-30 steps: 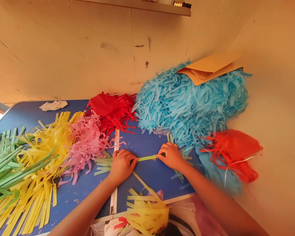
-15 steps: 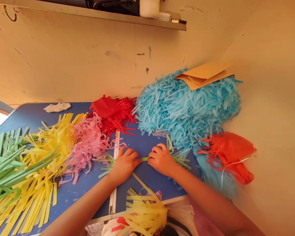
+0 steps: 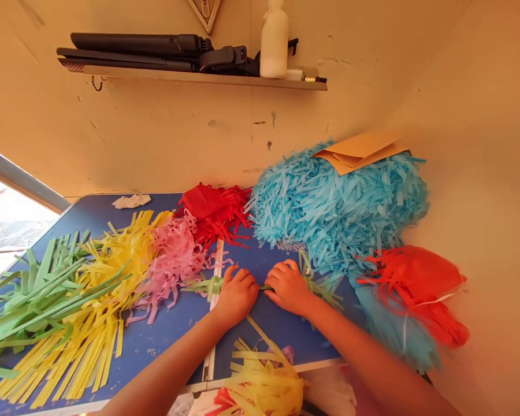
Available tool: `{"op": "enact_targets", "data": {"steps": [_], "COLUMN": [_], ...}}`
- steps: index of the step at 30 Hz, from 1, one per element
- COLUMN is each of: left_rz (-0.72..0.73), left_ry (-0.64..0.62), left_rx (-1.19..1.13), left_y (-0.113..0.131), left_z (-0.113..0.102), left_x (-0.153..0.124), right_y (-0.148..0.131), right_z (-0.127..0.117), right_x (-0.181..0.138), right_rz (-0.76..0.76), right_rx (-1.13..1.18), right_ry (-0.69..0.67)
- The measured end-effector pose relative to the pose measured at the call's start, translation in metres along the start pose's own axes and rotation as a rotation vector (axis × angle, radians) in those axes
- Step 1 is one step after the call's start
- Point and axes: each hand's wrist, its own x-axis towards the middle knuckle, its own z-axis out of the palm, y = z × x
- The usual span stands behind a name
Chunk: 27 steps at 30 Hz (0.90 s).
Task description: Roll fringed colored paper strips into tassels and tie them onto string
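Observation:
My left hand (image 3: 237, 293) and my right hand (image 3: 289, 286) rest close together on the blue table (image 3: 169, 323), both with fingers curled and pinching a light green fringed paper strip (image 3: 208, 285). The strip's fringe fans out to the left of my left hand and to the right of my right hand. Only a sliver of green shows between the two hands.
Fringed paper piles surround the hands: green (image 3: 30, 294), yellow (image 3: 99, 300), pink (image 3: 173, 260), red (image 3: 212, 211), a big light blue heap (image 3: 338, 202) with a tan envelope (image 3: 359, 149) on top, orange (image 3: 420, 283). More yellow fringe (image 3: 264, 381) lies at the near edge. A wall shelf (image 3: 199, 78) holds a white bottle (image 3: 274, 40).
My hands have slid toward each other along the green strip until they nearly touch. The camera has tilted up, so the shelf now shows.

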Motion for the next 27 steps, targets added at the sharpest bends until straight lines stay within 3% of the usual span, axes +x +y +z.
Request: {"op": "enact_targets", "data": {"steps": [6,11,15,19,27], "left_rz": [0.012,0.048,-0.087,-0.21,-0.369], "left_ry": [0.012,-0.027,0.017,-0.044,-0.151], "left_rx": [0.015,-0.039,-0.258,-0.388,-0.282], "left_y": [-0.002,-0.009,-0.016,-0.018,-0.012], "left_z": [0.003,0.001,0.001,0.001,-0.004], "left_x": [-0.021,-0.035,-0.035,-0.032,-0.019], "right_y": [0.006,0.021,0.03,0.039,0.035], "right_z": [0.007,0.006,0.002,0.0,-0.011], "right_x": [-0.026,-0.046,-0.045,-0.044,-0.038], "right_rz": [-0.007,0.038,0.175,0.285,0.378], "right_rx": [-0.092,-0.023,0.181,0.321,0.337], "right_ry": [0.071,0.1,0.02,-0.065,-0.142]}}
